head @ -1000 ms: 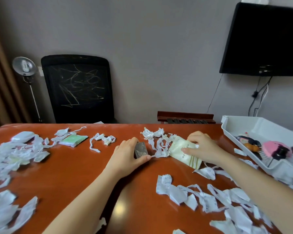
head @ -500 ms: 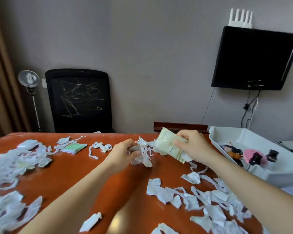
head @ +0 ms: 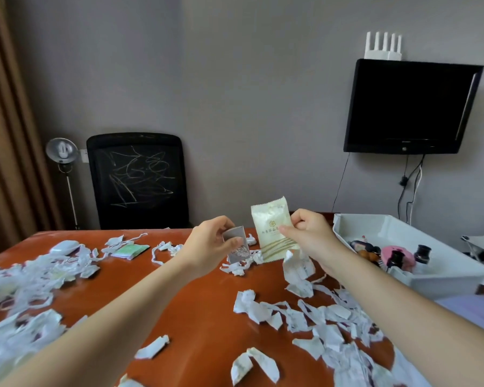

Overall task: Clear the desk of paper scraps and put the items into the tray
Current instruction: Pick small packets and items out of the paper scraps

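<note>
My left hand [head: 210, 241] holds a small grey box [head: 237, 245] up above the desk, thumb on its front. My right hand [head: 308, 233] pinches a pale cream sachet [head: 271, 227] with gold stripes by its right edge, upright in the air. White paper scraps [head: 313, 314] lie torn all over the red-brown desk [head: 196, 308]. The white tray [head: 442, 272] stands at the desk's right end, holding small bottles and a pink item [head: 394, 254].
On the left part of the desk a green sachet [head: 130, 250] and a white mouse-like object [head: 65, 246] lie among scraps. A black chair [head: 137, 180] stands behind the desk, a lamp [head: 62, 152] beside it. A dark screen [head: 408, 107] hangs on the wall.
Both hands rose from the desk: the left lifted the grey box, the right lifted the cream sachet clear of the scraps. The view tilted upward.
</note>
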`<state>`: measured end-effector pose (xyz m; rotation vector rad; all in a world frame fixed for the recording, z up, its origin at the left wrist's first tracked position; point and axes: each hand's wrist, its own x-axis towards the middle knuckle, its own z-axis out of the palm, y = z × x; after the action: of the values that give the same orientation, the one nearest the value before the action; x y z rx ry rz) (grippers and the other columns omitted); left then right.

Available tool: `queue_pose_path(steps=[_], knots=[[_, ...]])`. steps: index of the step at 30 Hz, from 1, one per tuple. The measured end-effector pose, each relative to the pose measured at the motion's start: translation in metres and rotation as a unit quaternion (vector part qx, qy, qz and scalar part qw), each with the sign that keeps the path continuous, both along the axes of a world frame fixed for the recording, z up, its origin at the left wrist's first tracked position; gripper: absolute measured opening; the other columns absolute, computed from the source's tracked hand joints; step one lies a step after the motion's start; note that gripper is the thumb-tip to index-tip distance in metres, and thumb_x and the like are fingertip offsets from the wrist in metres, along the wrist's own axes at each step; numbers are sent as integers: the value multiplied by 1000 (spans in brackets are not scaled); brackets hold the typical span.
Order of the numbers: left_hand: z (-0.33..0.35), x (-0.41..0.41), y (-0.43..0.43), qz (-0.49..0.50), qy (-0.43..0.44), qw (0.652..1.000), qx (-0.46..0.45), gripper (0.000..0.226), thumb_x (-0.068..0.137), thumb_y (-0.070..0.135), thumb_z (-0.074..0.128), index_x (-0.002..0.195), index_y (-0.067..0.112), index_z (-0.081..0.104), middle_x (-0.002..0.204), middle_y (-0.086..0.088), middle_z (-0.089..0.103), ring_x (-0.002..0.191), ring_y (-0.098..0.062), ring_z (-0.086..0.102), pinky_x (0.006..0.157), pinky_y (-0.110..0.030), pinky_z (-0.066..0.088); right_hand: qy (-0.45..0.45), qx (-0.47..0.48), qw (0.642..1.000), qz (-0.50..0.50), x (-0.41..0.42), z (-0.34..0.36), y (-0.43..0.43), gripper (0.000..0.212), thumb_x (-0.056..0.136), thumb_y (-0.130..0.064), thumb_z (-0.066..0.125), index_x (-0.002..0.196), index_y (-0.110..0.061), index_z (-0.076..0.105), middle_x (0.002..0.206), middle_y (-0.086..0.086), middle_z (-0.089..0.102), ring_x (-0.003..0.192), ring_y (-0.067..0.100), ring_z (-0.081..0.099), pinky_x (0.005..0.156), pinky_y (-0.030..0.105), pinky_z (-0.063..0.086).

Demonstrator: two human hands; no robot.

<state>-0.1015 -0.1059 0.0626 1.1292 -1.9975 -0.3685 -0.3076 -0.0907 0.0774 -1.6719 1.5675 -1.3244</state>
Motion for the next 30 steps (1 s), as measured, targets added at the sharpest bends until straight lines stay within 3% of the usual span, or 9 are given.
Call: queue_pose_path(steps=[6,10,13,15,21,26,30], knots=[[15,-2,27,7,14,1000,0,11,88,26,62,92,17,57,89,5,63,85,-10,63,70,-31,56,-30,-19,999,15,-2,4,16,12,86,-17,64,82,-14,53,93,9,70,88,22,68,81,45,56],[24,-8,40,1,24,1000,-15,11,87,27,62,92,18,58,85,7,63,81,-6,63,66,-25,54,-64,-61,996,16,-9,8,24,15,88,-16,62,90,-23,50,86,-13,67,77,1,66,55,15,53],[28,-17,44,3,37,999,-27,13,87,28,63,92,16,59,84,6,64,77,-6,63,63,-22,53,-75,-76,994,17,-21,11,29,31,89,-18,62,107,-34,42,81,-22,63,73,-4,64,57,14,49],[29,-27,43,2,49,998,-35,13,87,28,63,92,17,58,84,5,64,75,-5,63,58,-17,51,-72,-84,994,19,-33,14,32,24,89,-16,61,101,-34,51,79,-24,65,72,-4,66,56,13,49],[30,-71,27,-16,65,997,-49,10,89,28,59,93,19,56,85,7,61,77,-7,61,52,-8,47,-63,-97,993,-23,-85,28,33,12,90,-13,58,87,-23,64,77,-13,72,69,0,69,51,13,50],[23,-127,0,-48,73,996,-27,12,88,29,60,93,19,56,90,4,62,80,-8,62,53,-8,48,-48,-73,992,-89,-141,32,14,3,88,-11,60,89,-10,63,81,0,72,75,14,69,65,31,54],[9,-174,-27,-72,63,995,-16,10,88,30,61,92,22,56,89,8,60,71,0,58,53,-6,47,-36,-64,987,-142,-188,25,-7,6,85,-8,62,90,-4,62,85,6,72,72,14,65,59,24,46]])
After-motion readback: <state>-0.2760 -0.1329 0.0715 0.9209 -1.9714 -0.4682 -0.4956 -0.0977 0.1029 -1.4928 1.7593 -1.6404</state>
